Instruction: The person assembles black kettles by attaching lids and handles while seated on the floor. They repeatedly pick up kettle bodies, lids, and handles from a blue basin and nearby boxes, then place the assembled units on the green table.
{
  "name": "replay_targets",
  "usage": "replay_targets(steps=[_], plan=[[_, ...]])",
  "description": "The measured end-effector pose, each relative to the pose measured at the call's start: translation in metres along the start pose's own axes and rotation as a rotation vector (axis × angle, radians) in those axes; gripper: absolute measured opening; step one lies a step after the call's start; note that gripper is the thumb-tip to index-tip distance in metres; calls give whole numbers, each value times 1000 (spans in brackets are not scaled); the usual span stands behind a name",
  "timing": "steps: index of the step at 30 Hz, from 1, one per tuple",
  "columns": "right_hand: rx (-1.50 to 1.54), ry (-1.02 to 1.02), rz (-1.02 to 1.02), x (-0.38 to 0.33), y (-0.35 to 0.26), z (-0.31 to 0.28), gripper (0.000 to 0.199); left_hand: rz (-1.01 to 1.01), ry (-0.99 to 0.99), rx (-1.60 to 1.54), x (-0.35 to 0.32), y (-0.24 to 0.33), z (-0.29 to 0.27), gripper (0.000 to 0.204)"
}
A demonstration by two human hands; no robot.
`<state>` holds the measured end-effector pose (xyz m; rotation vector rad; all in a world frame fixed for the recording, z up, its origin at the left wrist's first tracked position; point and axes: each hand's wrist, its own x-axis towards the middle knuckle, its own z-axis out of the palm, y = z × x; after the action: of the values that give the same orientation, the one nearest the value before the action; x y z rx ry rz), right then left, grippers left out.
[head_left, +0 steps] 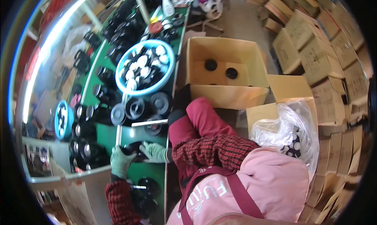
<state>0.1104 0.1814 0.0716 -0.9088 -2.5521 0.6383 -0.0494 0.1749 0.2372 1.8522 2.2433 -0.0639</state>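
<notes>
A glossy black rounded part (132, 148) lies at the green bench, held between my two gloved hands; its exact kind I cannot make out. My left hand (121, 162), in a pale green glove, grips its left side. From the right, my right hand (154, 152) closes on its other side in a matching glove. Just beyond them, a white strip (149, 123) lies across a round black part. Farther up stand black parts with wide round tops (135, 107). Nearer me, more dark parts (148, 187) sit beside my left forearm.
A blue basin (171, 69) of white and black pieces stands on the bench (125, 134). Several black items line its far left side. An open carton (226, 97) holds a few black round pieces. At right, another carton (312, 119) has a plastic liner (271, 129); stacked boxes (318, 60) stand beyond.
</notes>
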Motion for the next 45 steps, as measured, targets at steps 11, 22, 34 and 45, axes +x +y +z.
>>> replay_targets(steps=[11, 22, 34, 45], plan=[[-8, 285, 56, -4, 21, -3, 55, 427, 87, -42, 14, -4, 17, 91], [80, -61, 137, 7, 16, -13, 67, 277, -347, -726, 22, 0, -18, 37], [268, -7, -246, 19, 45, -41, 59, 810, -58, 291, 1, -4, -1, 64], [184, -197, -106, 20, 50, -13, 82, 524, -186, 385, 11, -9, 25, 91]])
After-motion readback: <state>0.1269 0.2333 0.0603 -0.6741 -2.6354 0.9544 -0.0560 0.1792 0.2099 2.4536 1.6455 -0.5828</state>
